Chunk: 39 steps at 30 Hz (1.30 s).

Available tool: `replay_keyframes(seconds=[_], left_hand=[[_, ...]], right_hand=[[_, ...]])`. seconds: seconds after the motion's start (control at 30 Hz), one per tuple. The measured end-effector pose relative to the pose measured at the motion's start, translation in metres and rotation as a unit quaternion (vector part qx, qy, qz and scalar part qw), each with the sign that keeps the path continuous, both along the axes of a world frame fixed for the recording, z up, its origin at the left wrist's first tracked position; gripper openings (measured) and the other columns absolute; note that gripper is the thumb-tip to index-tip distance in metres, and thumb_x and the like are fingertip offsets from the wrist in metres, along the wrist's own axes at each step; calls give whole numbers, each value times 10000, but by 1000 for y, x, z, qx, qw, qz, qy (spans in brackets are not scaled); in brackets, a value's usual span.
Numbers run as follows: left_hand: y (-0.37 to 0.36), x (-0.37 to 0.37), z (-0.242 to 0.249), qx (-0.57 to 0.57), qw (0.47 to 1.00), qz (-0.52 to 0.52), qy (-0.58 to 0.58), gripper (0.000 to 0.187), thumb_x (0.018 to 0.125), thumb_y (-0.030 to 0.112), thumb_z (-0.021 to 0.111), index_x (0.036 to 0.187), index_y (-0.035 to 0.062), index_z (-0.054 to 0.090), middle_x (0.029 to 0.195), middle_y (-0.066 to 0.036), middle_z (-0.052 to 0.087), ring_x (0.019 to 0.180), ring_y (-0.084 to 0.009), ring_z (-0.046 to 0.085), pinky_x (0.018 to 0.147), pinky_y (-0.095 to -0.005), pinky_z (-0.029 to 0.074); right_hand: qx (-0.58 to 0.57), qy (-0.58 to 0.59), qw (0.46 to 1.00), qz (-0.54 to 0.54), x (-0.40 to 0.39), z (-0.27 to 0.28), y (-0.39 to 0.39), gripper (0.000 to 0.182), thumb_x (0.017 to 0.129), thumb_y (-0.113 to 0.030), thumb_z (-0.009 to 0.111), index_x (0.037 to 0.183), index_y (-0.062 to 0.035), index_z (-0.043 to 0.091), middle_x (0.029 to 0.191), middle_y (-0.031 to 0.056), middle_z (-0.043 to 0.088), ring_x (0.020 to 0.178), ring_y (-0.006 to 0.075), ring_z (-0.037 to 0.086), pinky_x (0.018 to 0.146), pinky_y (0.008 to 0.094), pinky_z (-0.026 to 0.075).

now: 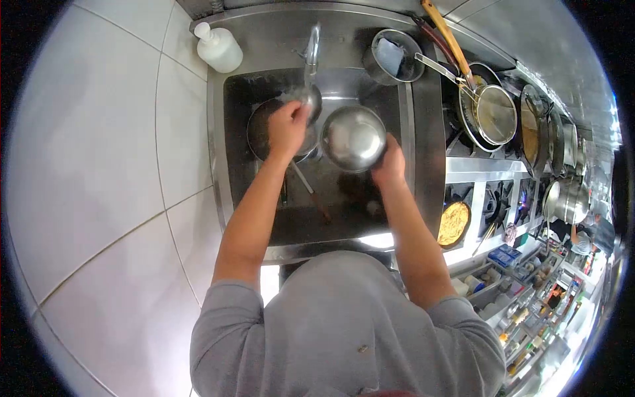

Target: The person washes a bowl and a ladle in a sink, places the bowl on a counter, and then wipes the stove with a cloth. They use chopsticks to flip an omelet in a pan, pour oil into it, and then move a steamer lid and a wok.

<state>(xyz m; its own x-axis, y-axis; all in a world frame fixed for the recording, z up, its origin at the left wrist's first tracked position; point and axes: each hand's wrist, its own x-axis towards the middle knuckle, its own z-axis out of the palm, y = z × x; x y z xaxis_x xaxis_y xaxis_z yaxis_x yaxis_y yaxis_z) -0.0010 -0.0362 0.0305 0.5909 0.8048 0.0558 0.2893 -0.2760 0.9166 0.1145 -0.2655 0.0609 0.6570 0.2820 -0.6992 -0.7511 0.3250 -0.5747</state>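
Over the sink (423, 132), your right hand (390, 165) grips the rim of a steel bowl (354, 137), fingers clenched on it. Your left hand (288, 127) closes around a small metal cup (311, 100) under the faucet (312, 53), near the sink's back edge.

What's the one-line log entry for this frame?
left hand: at faucet over sink | right hand: holding steel bowl | dark pan in sink

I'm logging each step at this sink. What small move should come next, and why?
Probably tilt the round steel bowl in the right hand under the steel tap: the bowl sits just right of the spout, while the left hand is already below it.
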Motion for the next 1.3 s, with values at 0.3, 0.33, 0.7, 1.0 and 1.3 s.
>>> replay_keyframes(seconds=[0.3,0.33,0.7,1.0,1.3], left_hand=[[6,7,-22,-318,931,115,-139,267,998,262,744,1036,-2,744,853,20,665,746,-106,550,684,-294,448],[6,8,-26,-318,931,118,-135,267,998,262,744,1036,-2,744,853,20,665,746,-106,550,684,-294,448],[-11,-5,-234,-404,914,20,25,547,938,399,730,1265,-35,663,1260,-188,670,1058,-340,684,861,-469,576],[-21,-49,-217,154,813,-280,487,373,923,160,624,1255,3,691,1405,-201,611,1358,-413,520,1192,-568,341],[-26,-56,-174,71,920,-239,303,386,937,253,709,1218,-9,672,1181,-227,679,1133,-407,653,974,-531,514]], right_hand=[[83,84,992,53,-6,-48,31,595,1083,-558,449,1454,-106,551,1489,90,568,1371,306,530,1178,530,391],[88,95,990,61,-8,-50,36,608,1077,-572,455,1465,-112,545,1488,89,570,1370,307,531,1181,529,386],[-189,-212,900,330,25,-78,57,444,1037,-473,622,1207,-76,723,1109,73,763,973,307,714,883,440,545],[-256,-712,270,596,18,48,142,148,971,-210,626,1065,-105,670,1013,117,703,1020,344,685,961,488,518],[-244,-762,310,513,35,111,138,201,971,-152,629,1154,-91,682,1097,114,722,1080,326,673,1000,473,500]])
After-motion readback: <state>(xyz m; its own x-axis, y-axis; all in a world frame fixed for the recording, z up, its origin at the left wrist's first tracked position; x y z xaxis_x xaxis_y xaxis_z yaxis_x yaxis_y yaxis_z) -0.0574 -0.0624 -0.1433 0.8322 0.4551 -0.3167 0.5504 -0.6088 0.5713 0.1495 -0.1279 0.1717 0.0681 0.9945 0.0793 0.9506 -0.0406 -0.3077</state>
